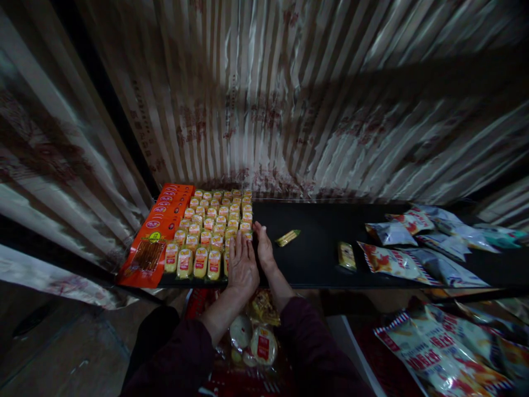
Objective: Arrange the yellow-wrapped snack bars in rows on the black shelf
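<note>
Rows of small yellow wrapped cakes [200,262] with red and white labels stand packed together on the left part of a black shelf [309,220]. My left hand [243,266] lies with fingers stretched over the front right corner of the rows, covering some cakes. Along the right side of the block, my right hand [264,245] is held on edge, fingers extended towards the back; whether it touches the cakes is hard to tell. To its right lie a narrow yellow packet [288,237] and a single wrapped cake [346,256], both apart from the block.
Orange snack packs [142,253] line the shelf's left end. Silver and red snack bags [397,262] lie at the right. Below the shelf are more wrapped cakes [263,346] and large snack bags [438,347]. A pleated printed curtain [264,110] hangs behind, with dark posts [103,94] beside it.
</note>
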`<state>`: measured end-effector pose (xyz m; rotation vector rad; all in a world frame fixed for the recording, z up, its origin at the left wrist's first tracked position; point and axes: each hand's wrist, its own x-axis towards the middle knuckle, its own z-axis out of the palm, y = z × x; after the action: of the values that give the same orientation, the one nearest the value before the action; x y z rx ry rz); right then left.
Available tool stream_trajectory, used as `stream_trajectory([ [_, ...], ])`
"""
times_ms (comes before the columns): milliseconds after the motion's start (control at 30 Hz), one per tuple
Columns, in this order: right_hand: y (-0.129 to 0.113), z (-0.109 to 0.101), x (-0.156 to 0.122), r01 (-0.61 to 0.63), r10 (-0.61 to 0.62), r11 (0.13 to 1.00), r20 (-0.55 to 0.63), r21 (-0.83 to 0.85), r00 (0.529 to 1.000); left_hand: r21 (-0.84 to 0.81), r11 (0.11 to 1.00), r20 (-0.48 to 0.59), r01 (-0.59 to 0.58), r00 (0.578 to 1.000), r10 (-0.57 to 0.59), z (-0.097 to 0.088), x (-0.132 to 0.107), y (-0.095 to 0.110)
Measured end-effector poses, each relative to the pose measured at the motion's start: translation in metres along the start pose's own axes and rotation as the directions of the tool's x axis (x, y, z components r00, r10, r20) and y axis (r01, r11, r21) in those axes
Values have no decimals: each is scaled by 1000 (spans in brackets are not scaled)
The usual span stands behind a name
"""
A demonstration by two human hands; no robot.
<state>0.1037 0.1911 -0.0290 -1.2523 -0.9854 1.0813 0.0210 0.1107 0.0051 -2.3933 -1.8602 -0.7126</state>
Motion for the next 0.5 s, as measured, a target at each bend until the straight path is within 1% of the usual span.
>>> stream_trajectory([
  [233, -6, -4, -1, 41, -38, 995, 33, -94, 999, -16, 1000, 8, 2, 1000, -2, -5, 0, 2],
  [367, -2, -6, 2, 64, -65, 986, -4, -154, 998, -38, 999, 15, 9, 1000, -9, -4, 0, 1],
  [500, 3, -5, 12, 74, -80, 983, -30, -166, 996, -28, 1000, -11, -1, 1000, 1, 0, -2, 0],
])
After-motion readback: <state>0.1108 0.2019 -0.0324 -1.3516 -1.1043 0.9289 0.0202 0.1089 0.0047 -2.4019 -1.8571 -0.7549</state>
